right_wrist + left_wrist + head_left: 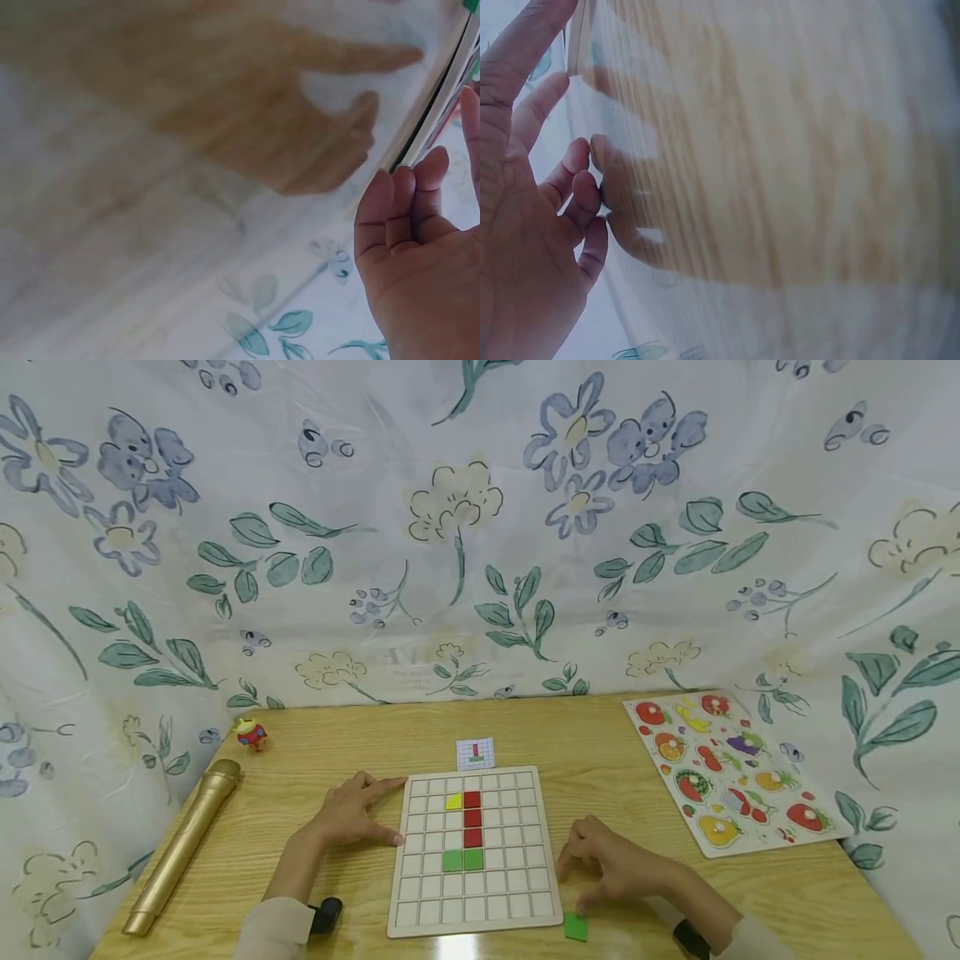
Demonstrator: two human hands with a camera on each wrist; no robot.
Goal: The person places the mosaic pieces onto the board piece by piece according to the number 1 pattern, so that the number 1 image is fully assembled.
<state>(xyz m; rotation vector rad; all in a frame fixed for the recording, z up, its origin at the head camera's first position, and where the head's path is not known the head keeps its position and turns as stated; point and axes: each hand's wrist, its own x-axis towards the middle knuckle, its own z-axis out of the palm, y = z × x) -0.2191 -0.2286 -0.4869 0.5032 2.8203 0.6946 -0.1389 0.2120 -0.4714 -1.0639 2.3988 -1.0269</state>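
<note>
A pale wooden grid board (395,893) lies on the table, bearing a column of red tiles (472,818), two green tiles (453,861) below it and a yellow piece (454,802) beside the top red one. With spread thumb and index finger, my left hand (348,814) touches the board's left edge; the left wrist view shows its other fingers (577,196) loosely bent. Just off the board's right edge, my right hand (611,860) has its thumb tip at a loose green tile (576,927). Its remaining fingers (375,206) are bent by the board's edge.
A small pattern card (476,754) lies behind the board. To the left are a gold microphone (183,847) and a small colourful toy (251,734). A fruit-picture board (731,768) lies to the right. A flowered curtain (480,543) hangs behind the table (330,727).
</note>
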